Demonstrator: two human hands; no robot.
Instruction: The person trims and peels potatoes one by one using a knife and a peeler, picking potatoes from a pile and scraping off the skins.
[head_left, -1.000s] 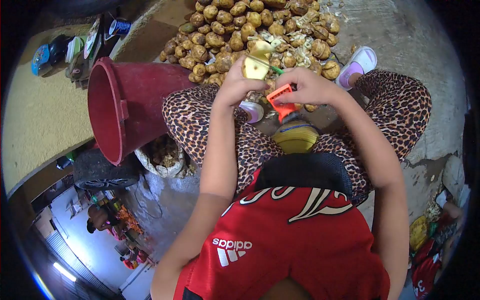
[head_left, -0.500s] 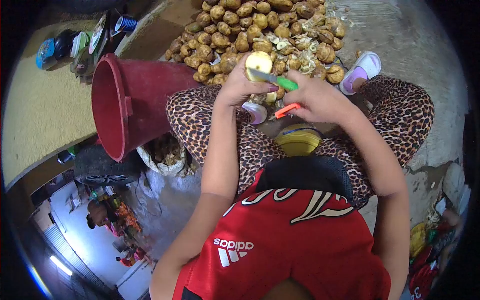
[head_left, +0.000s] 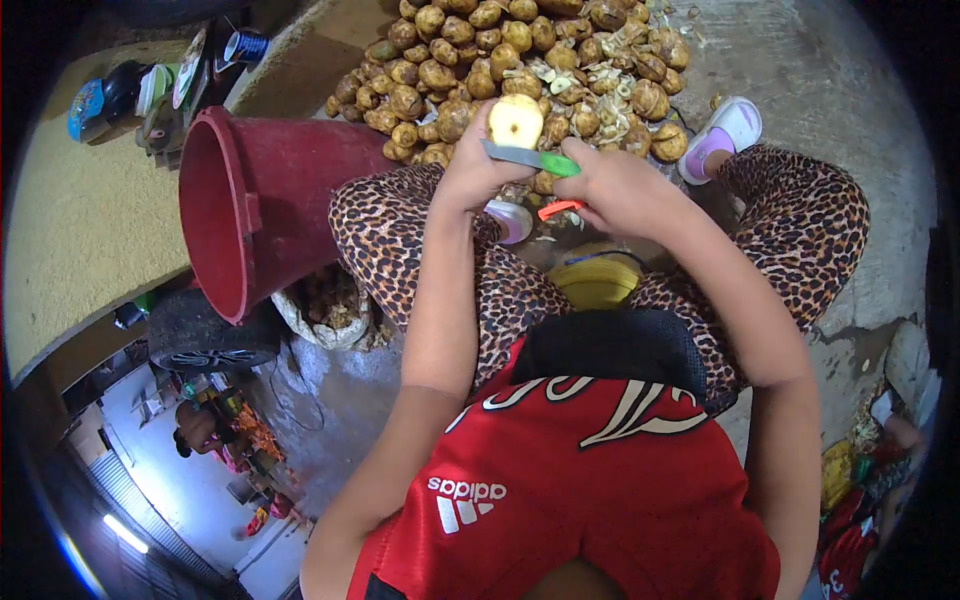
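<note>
A pale cut potato (head_left: 516, 122) with a dark spot on its face is held in my left hand (head_left: 473, 165), fingers wrapped round it. My right hand (head_left: 618, 188) is closed on a green-handled knife (head_left: 556, 163), whose blade lies across the lower edge of the potato. An orange peeler (head_left: 560, 209) also sticks out from under the fingers of my right hand. Beyond my hands is a heap of brown potatoes (head_left: 520, 38) with pale peelings (head_left: 610, 75) among them.
A big red bucket (head_left: 300, 170) lies tipped at the left, above a white sack (head_left: 325, 325) of scraps. A yellow container (head_left: 595, 283) stands between my legs. A tyre (head_left: 210, 335) is at lower left. A person (head_left: 200, 428) is in the background.
The knife has turned from an edge-on position to lie flat across the potato's lower edge. A flap of potato seen earlier is gone. The peeler has swung lower, under my right hand.
</note>
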